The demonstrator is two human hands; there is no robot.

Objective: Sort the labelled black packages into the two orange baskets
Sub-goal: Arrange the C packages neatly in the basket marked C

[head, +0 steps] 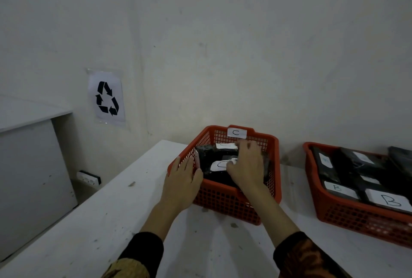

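An orange basket (pixel 225 199) tagged "C" stands on the white table, holding black packages (pixel 208 155) with white "C" labels. My left hand (pixel 181 177) rests on the basket's left rim, thumb inside, fingers flat on the outer wall. My right hand (pixel 246 166) lies palm down inside the basket on top of the packages, fingers spread; what is under it is hidden. A second orange basket (pixel 347 213) at the right holds several black packages (pixel 338 174) with "B" labels.
The white table (pixel 107 222) runs along a white wall, its left edge dropping off toward a wall socket (pixel 89 178). A recycling sign (pixel 107 97) hangs on the wall. A grey cabinet (pixel 29 166) stands at the left.
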